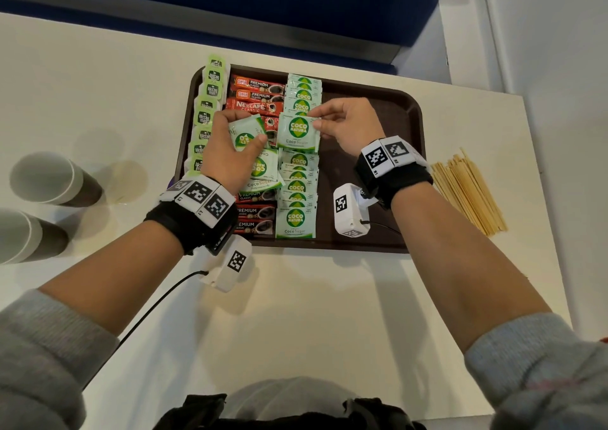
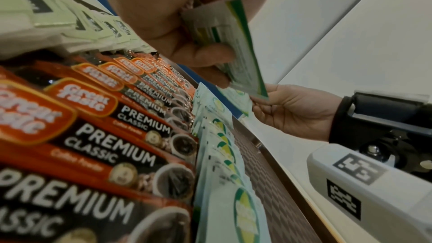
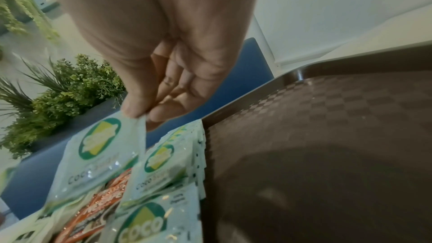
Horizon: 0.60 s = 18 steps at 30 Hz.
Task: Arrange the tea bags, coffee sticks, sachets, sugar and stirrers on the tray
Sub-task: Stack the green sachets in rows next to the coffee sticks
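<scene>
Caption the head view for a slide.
Right hand pinches a sugar sachet above the tray; left hand grips more; stirrers wait outside.

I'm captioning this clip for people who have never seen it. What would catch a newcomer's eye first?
Most striking are the two hands over the brown tray: the right hand pinches one Coco Sugar sachet by its corner, and the left hand grips a small bundle of sachets. Beneath them run neat columns of green tea bags, red coffee sticks and more sugar sachets. The wooden stirrers lie on the table right of the tray.
</scene>
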Each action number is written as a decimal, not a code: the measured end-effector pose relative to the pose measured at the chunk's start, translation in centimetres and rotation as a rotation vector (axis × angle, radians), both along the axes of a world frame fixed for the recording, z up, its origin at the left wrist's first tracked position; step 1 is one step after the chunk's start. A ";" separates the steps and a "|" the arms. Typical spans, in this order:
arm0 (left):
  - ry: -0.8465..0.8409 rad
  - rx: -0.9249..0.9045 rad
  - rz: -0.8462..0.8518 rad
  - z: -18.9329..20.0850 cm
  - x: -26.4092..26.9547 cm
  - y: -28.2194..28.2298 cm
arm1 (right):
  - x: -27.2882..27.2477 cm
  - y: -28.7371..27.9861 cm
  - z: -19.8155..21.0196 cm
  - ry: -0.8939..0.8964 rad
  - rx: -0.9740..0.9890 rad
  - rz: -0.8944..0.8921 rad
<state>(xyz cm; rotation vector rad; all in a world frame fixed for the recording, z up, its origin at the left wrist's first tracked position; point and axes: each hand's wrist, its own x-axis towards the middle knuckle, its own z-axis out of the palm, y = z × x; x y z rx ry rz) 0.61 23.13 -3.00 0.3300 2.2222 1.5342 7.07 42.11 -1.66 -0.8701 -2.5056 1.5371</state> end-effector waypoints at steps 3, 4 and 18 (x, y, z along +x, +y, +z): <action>-0.015 0.005 0.001 0.1 -0.3 -0.1 | 0.3 0.2 -0.9 -0.056 0.060 -0.027; -0.017 0.004 0.004 0.1 -0.4 -0.1 | 0.4 0.2 -1.3 -0.074 0.066 -0.030; -0.020 -0.005 -0.007 -0.2 -0.3 0.0 | 1.0 -0.5 -2.6 -0.092 0.090 -0.138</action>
